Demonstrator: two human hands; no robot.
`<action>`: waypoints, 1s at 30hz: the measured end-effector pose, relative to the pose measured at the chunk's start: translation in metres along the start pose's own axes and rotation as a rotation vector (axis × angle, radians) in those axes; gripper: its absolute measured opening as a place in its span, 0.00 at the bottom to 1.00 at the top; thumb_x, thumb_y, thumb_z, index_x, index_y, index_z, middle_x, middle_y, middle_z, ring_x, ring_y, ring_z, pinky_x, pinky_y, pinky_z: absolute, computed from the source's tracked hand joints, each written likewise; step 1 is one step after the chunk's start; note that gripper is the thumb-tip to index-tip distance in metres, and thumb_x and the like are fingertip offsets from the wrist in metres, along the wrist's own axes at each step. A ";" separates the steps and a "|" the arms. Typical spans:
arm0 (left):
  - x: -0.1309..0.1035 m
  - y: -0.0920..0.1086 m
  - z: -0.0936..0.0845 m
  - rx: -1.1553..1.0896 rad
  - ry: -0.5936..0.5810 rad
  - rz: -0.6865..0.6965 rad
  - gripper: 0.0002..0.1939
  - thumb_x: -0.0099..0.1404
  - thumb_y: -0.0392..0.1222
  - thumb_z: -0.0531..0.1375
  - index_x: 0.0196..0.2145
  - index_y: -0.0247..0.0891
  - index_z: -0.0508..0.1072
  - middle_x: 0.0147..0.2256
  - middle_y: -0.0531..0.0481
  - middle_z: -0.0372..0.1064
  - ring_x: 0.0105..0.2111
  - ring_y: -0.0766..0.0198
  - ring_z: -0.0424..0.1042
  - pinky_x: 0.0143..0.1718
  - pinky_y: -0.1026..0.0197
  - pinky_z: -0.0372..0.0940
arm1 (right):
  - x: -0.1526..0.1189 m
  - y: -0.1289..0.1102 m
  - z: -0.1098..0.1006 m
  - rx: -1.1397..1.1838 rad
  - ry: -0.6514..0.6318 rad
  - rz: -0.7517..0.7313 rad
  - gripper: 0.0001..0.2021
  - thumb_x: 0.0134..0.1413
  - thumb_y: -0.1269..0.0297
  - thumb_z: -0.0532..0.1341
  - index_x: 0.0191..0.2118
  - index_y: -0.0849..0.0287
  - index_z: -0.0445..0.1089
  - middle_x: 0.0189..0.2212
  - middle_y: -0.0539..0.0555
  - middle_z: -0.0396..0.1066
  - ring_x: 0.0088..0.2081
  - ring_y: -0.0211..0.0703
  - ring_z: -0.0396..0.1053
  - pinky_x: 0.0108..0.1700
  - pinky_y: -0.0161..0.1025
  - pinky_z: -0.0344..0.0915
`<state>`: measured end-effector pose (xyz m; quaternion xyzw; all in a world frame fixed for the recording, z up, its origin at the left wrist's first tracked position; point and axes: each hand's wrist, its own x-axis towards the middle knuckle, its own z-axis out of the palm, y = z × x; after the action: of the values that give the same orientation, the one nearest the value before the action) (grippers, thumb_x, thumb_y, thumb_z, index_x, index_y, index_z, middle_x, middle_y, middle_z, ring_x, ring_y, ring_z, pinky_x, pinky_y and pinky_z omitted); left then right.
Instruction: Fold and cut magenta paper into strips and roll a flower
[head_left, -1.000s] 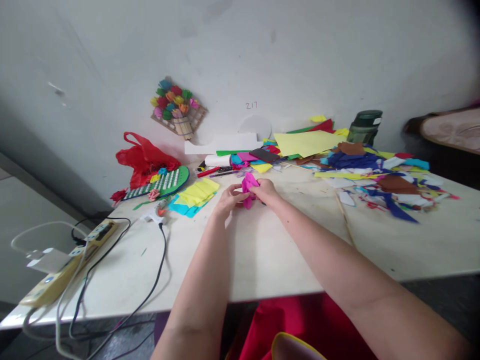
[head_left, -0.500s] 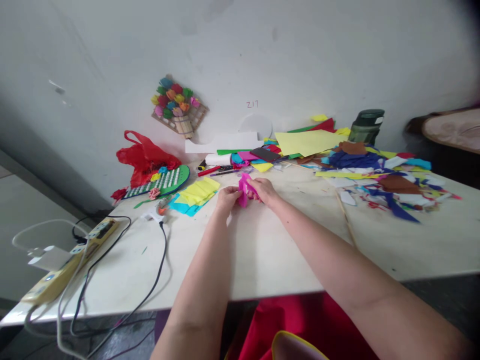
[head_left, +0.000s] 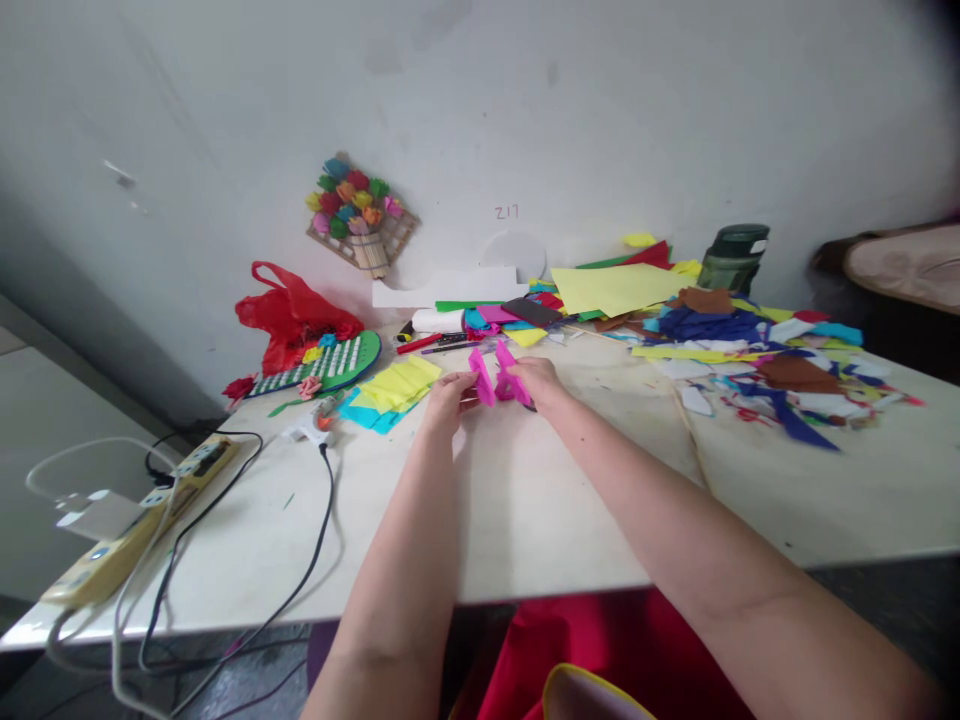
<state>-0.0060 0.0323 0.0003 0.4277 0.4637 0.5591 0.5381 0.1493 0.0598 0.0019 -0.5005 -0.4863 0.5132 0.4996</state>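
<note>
In the middle of the table, my left hand [head_left: 450,393] is closed on a piece of bright pink paper [head_left: 483,377], pinching it at its left edge. My right hand [head_left: 538,382] is closed on another part of pink paper [head_left: 508,372], just to the right. A narrow gap shows between the two pink parts; whether they still join lower down I cannot tell. Something small and dark shows beneath the right fingers, too unclear to name. Left of my left hand lie folded yellow sheets [head_left: 401,383] on blue paper [head_left: 375,415].
A glue gun [head_left: 319,422] with a black cord and a power strip [head_left: 142,525] lie at left. Beyond stand a green board [head_left: 352,362] and a red plastic bag [head_left: 296,315]. Paper scraps [head_left: 799,373] cover the right side; a dark green bottle [head_left: 731,258] stands behind them.
The pink paper, bunched together between my hands before, now shows as two upright parts with a gap between them. My hands have moved slightly apart.
</note>
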 end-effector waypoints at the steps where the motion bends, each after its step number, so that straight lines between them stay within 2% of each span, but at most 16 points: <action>1: -0.001 0.001 0.001 0.018 -0.005 -0.001 0.15 0.43 0.45 0.67 0.26 0.34 0.71 0.22 0.51 0.68 0.23 0.67 0.68 0.27 0.63 0.64 | -0.001 -0.001 0.001 0.020 0.018 -0.002 0.03 0.41 0.75 0.59 0.23 0.61 0.68 0.12 0.47 0.65 0.17 0.35 0.65 0.18 0.28 0.59; 4: -0.003 0.004 0.004 0.074 -0.036 0.009 0.16 0.42 0.47 0.67 0.26 0.33 0.71 0.21 0.52 0.67 0.21 0.70 0.66 0.27 0.65 0.63 | -0.008 -0.005 0.003 0.062 0.020 0.020 0.03 0.40 0.75 0.60 0.22 0.61 0.68 0.11 0.46 0.63 0.15 0.34 0.63 0.17 0.29 0.58; 7: -0.005 0.005 0.007 0.107 -0.057 0.011 0.17 0.41 0.47 0.68 0.25 0.33 0.71 0.19 0.52 0.65 0.20 0.71 0.64 0.27 0.65 0.63 | -0.014 -0.010 0.005 0.009 0.003 0.045 0.02 0.41 0.74 0.60 0.23 0.62 0.68 0.11 0.47 0.63 0.13 0.33 0.60 0.15 0.29 0.55; 12: -0.006 0.006 0.011 0.133 -0.050 0.005 0.17 0.40 0.47 0.68 0.24 0.33 0.70 0.19 0.53 0.63 0.19 0.72 0.63 0.25 0.66 0.62 | -0.014 -0.009 0.005 -0.016 -0.089 0.059 0.07 0.43 0.76 0.56 0.28 0.64 0.70 0.14 0.49 0.67 0.15 0.37 0.64 0.15 0.31 0.58; 19: -0.008 0.006 0.014 0.181 -0.006 0.014 0.17 0.38 0.47 0.69 0.21 0.34 0.69 0.16 0.57 0.57 0.18 0.74 0.58 0.24 0.65 0.62 | -0.008 -0.002 0.003 0.050 -0.170 0.026 0.06 0.48 0.70 0.55 0.25 0.63 0.67 0.15 0.50 0.67 0.16 0.37 0.64 0.15 0.32 0.58; 30: -0.011 0.008 0.019 0.242 0.073 0.045 0.19 0.36 0.45 0.70 0.17 0.35 0.63 0.16 0.56 0.58 0.18 0.73 0.59 0.23 0.65 0.61 | -0.009 -0.001 0.004 0.136 -0.194 0.040 0.09 0.52 0.66 0.54 0.25 0.63 0.67 0.16 0.51 0.67 0.18 0.37 0.64 0.18 0.33 0.60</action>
<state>0.0120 0.0229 0.0119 0.4793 0.5370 0.5262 0.4527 0.1451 0.0504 0.0029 -0.4231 -0.4863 0.6010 0.4725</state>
